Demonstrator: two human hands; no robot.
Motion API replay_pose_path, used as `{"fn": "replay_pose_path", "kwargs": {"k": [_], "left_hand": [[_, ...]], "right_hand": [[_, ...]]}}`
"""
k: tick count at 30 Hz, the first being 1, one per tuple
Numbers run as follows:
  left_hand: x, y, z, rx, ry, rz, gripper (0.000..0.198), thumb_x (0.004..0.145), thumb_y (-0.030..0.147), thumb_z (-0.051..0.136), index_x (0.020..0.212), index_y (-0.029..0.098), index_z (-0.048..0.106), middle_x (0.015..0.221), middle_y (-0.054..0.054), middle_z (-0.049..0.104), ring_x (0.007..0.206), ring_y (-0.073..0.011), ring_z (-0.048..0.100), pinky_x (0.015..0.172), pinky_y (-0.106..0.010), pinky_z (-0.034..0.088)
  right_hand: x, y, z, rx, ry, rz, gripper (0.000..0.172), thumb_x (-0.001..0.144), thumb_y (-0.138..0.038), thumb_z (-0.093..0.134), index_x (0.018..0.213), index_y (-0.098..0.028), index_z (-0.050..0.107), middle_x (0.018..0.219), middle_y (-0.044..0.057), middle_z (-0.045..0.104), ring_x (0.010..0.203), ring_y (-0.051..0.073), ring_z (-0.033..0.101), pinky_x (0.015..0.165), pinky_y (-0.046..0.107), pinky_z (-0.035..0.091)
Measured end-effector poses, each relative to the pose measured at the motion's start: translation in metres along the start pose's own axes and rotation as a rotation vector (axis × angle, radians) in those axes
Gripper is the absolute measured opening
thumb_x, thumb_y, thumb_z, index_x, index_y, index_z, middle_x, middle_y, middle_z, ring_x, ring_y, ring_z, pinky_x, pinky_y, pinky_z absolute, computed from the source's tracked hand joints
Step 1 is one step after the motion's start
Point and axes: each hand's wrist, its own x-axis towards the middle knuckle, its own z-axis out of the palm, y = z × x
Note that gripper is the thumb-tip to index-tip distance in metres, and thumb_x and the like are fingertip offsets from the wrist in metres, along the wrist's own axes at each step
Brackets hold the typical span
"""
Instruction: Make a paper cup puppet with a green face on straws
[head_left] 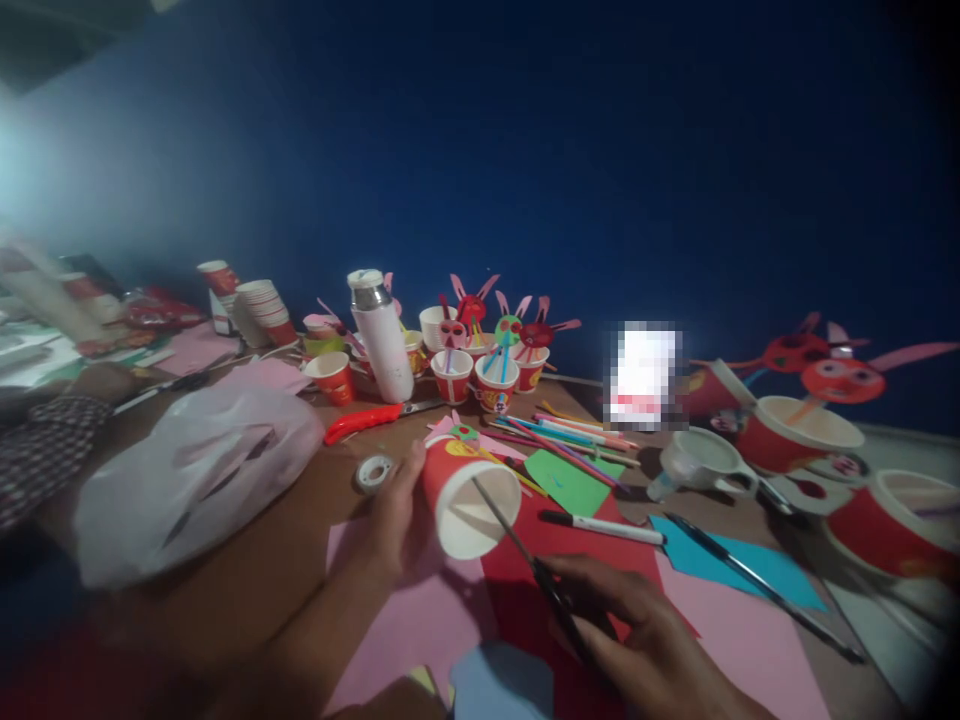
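My left hand [397, 515] is closed around the side of a red paper cup [442, 475], which lies tilted with its white mouth facing me. In my right hand [622, 610] is a pair of scissors [555, 595] with dark handles. The long blade reaches up to the cup's mouth and overlaps its rim; I cannot tell whether it touches the wall. Beneath both hands lie pink paper [375, 640] and red paper [525, 630]. A small green face cutout [465, 432] shows just behind the cup.
Rabbit-faced cups [496, 378] stand at the back beside a white flask [384, 345]. A red-handled cutter [364, 424], tape roll [373, 472], plastic bag [202, 470], marker [604, 527], pen [765, 585] and white mug [701, 460] surround the work. Another person's checked sleeve [52, 450] is at left.
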Motion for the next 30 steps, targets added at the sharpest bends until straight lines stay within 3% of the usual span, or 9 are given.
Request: {"fn": "replay_pose_path", "kwargs": {"k": [3,7,11,14,20,27,30], "left_hand": [[0.006,0.001,-0.006,-0.057,0.020,-0.196,0.057,0.079,0.057,0.048,0.113,0.013,0.058,0.096,-0.011,0.070,0.095,-0.0307,0.063,0.087,-0.044,0.048],[0.010,-0.006,-0.008,-0.069,0.076,-0.212,0.055,0.080,0.056,0.048,0.114,0.013,0.058,0.094,-0.010,0.071,0.096,-0.0290,0.064,0.089,-0.042,0.048],[0.009,-0.016,0.006,-0.043,0.075,-0.242,0.055,0.078,0.056,0.050,0.114,0.014,0.057,0.095,-0.011,0.071,0.094,-0.0301,0.064,0.086,-0.044,0.049],[0.008,-0.023,0.016,0.034,0.097,-0.206,0.053,0.080,0.052,0.052,0.115,0.013,0.056,0.096,-0.011,0.071,0.092,-0.0293,0.065,0.085,-0.044,0.051],[0.013,-0.033,0.016,0.128,0.130,-0.067,0.041,0.086,0.038,0.050,0.118,0.012,0.053,0.098,-0.010,0.070,0.086,-0.0237,0.068,0.082,-0.037,0.053],[0.011,-0.034,0.025,0.168,0.172,-0.119,0.039,0.090,0.035,0.042,0.116,0.010,0.055,0.089,-0.010,0.072,0.081,-0.0235,0.068,0.077,-0.035,0.055],[0.013,-0.036,0.027,0.189,0.122,-0.088,0.039,0.091,0.036,0.040,0.117,0.011,0.054,0.087,-0.009,0.072,0.080,-0.0226,0.069,0.077,-0.035,0.055]], "right_hand": [[-0.003,-0.013,-0.004,-0.103,-0.026,0.055,0.032,0.080,-0.023,0.049,0.110,-0.020,0.062,0.074,0.002,0.068,0.074,0.017,0.064,0.064,0.022,0.050],[-0.007,-0.025,-0.010,-0.281,0.028,0.042,0.035,0.075,-0.021,0.052,0.109,-0.026,0.059,0.077,-0.002,0.069,0.067,0.014,0.063,0.053,0.019,0.040],[-0.010,-0.031,-0.014,-0.568,0.061,-0.006,0.022,0.070,-0.018,0.053,0.088,-0.026,0.063,0.076,-0.002,0.070,0.065,0.016,0.063,0.049,0.022,0.029],[-0.010,-0.033,-0.015,-0.725,0.055,-0.027,0.021,0.070,-0.017,0.052,0.087,-0.023,0.062,0.079,0.001,0.070,0.067,0.019,0.063,0.049,0.025,0.025],[-0.005,-0.044,-0.020,-0.942,-0.037,0.034,0.024,0.074,-0.019,0.052,0.096,-0.019,0.062,0.080,0.007,0.071,0.066,0.023,0.065,0.047,0.026,0.027],[-0.005,-0.043,-0.021,-1.037,-0.036,-0.034,0.025,0.075,-0.016,0.052,0.098,-0.015,0.062,0.066,0.008,0.068,0.058,0.024,0.064,0.047,0.026,0.036],[-0.006,-0.038,-0.020,-1.058,-0.002,-0.090,0.022,0.073,-0.014,0.054,0.093,-0.014,0.064,0.063,0.008,0.067,0.057,0.023,0.064,0.046,0.026,0.037]]}}
